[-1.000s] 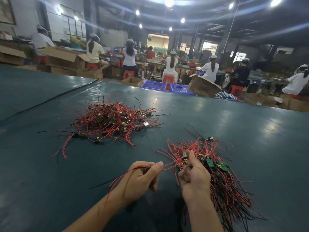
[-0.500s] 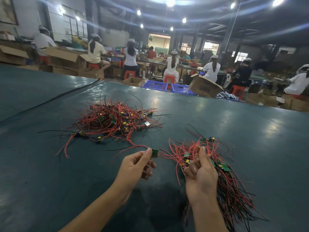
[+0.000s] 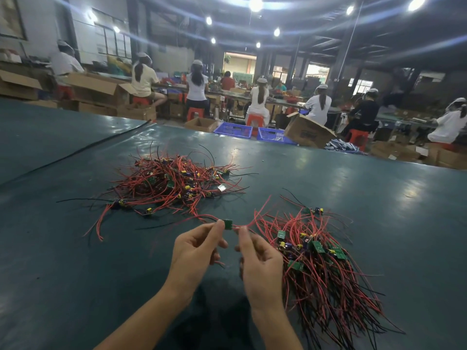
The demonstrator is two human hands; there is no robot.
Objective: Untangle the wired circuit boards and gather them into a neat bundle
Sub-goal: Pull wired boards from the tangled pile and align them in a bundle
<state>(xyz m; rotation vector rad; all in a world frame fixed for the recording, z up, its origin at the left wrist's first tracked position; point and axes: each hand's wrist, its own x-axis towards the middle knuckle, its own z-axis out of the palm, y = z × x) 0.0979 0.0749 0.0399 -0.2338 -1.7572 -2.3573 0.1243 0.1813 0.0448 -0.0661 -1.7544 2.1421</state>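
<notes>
Raised side by side, left hand point(image 3: 195, 251) pinches a green board point(image 3: 228, 224), right hand point(image 3: 261, 263) its red wire point(image 3: 237, 226)

From my place at the table point(image 3: 379, 210), no writing can be read anywhere in view, the dark print on the side of the tilted cardboard box point(image 3: 309, 133) beyond it being too blurred to make out.

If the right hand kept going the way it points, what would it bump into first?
Likely the tangled pile, at its near right edge. The right hand points forward and a little left, with bare table between; depth is hard to judge.
</notes>
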